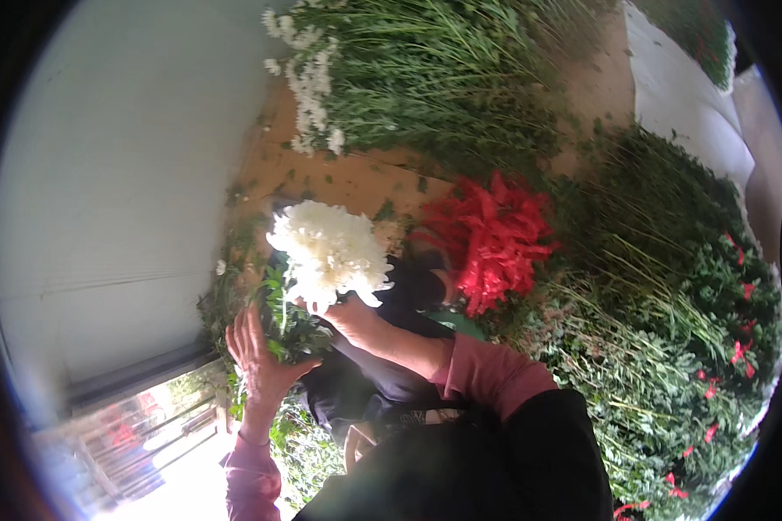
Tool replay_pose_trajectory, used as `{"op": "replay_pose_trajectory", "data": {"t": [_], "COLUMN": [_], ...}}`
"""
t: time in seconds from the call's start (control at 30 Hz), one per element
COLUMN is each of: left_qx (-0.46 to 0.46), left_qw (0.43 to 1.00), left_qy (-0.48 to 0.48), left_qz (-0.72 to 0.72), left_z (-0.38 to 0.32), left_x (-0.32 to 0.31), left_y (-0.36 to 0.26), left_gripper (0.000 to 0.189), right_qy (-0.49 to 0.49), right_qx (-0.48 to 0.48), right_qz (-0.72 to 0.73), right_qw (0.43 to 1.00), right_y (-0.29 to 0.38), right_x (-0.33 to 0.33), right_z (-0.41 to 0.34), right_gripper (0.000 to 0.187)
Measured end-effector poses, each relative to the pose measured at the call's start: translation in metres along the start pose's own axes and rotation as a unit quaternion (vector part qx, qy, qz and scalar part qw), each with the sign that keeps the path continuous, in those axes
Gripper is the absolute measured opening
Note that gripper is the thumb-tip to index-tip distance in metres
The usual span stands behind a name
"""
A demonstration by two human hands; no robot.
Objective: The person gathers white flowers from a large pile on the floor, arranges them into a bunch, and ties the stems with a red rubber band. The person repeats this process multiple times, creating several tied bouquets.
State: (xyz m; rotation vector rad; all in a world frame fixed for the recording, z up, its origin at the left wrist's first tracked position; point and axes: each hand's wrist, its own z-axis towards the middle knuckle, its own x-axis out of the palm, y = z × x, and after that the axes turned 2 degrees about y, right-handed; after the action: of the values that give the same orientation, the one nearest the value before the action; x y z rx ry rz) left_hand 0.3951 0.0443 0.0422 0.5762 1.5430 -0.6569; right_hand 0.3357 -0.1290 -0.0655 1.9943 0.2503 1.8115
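A bunch of white chrysanthemums (331, 254) is held up before me, its large flower heads packed together. My right hand (352, 319) grips it just under the blooms, which hide most of the fingertips. Green leaves (293, 325) of the bunch hang below the heads. Beside these leaves is my left hand (254, 355), its fingers spread and thumb stretched out; whether the palm touches the foliage is hard to tell.
Red ribbon strips (495, 247) form a heap right of the bunch. Long-stemmed white flowers (313, 84) lie at the top over brown cardboard (352, 182). Stems with red ties (658, 365) are piled at right. A pale wall (117, 195) bounds the left, above a slatted wooden structure (156, 430).
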Motion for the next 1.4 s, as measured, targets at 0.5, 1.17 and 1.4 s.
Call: {"op": "replay_pose_trajectory", "data": {"t": [0.5, 1.17, 1.4], "left_qx": [-0.130, -0.247, -0.245], "left_qw": [0.970, 0.803, 0.762], "left_qy": [0.021, 0.066, 0.055], "left_qz": [-0.206, -0.539, -0.597], "left_z": [-0.021, 0.024, 0.013], "left_x": [0.070, 0.037, 0.047], "left_y": [0.087, 0.052, 0.059], "left_gripper": [0.049, 0.031, 0.037], "right_qy": [-0.406, -0.462, -0.350], "right_qx": [-0.142, -0.094, -0.140], "right_qz": [-0.516, -0.269, -0.738], "right_qw": [0.741, 0.840, 0.560], "right_y": [0.119, 0.218, 0.195], "right_x": [-0.202, -0.296, -0.303], "right_z": [0.001, -0.031, -0.032], "right_gripper": [0.033, 0.024, 0.046]}}
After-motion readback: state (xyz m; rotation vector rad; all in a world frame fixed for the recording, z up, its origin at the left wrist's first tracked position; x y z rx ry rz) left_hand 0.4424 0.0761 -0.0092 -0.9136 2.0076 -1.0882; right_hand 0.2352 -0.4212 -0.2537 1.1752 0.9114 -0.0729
